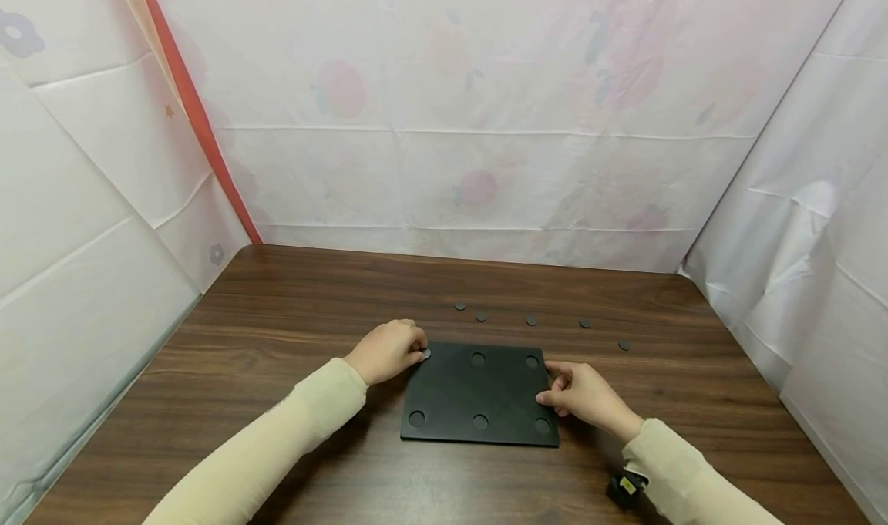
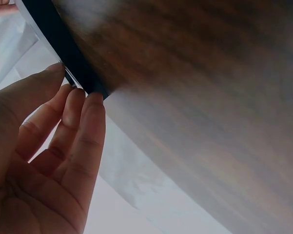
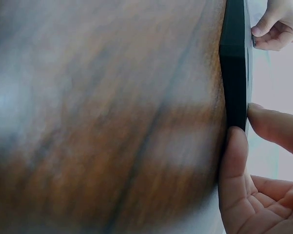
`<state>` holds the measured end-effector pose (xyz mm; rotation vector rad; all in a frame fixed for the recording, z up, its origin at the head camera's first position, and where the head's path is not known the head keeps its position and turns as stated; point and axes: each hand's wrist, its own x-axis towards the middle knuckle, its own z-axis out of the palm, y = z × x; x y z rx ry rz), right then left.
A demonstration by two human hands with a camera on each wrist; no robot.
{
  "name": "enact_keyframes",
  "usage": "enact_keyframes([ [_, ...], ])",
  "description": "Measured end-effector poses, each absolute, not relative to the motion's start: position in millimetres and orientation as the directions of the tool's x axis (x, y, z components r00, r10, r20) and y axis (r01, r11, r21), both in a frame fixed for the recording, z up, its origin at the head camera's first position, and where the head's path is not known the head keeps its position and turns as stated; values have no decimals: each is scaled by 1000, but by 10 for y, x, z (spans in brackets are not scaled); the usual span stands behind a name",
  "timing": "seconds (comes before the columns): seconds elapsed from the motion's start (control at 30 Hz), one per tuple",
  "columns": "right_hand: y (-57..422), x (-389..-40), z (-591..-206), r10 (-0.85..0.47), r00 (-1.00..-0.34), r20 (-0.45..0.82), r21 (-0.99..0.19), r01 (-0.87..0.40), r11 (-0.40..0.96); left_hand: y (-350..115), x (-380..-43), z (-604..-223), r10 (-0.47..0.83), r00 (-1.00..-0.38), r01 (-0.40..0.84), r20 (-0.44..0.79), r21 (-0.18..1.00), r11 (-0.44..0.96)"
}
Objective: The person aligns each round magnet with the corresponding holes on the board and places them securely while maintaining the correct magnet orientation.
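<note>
A flat black board (image 1: 509,390) with round recesses lies on the wooden table. At its far left corner my left hand (image 1: 390,349) pinches a small grey disc (image 1: 426,354) between thumb and fingers, right over the board's surface. In the left wrist view those fingertips (image 2: 92,105) are close against the board's edge (image 2: 58,44). My right hand (image 1: 583,392) grips the right edge of the board, its thumb on top and its fingers along the side, as the right wrist view also shows at the board's side wall (image 3: 234,73).
Behind the board, several small dark discs lie spread across the table (image 1: 277,309), among them one at the left (image 1: 460,306) and one at the far right (image 1: 624,345). A patterned white curtain (image 1: 444,124) encloses the back and sides. A small black device (image 1: 626,488) sits by the right wrist.
</note>
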<state>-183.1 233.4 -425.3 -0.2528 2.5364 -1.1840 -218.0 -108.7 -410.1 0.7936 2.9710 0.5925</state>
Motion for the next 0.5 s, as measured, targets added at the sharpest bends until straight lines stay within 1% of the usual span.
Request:
enact_keyframes([
  [0.5, 2332, -1834, -4253, -288, -931, -224, -764, -16, 645, -1086, -2196, -4110, 451, -891, 434, 51, 389, 812],
])
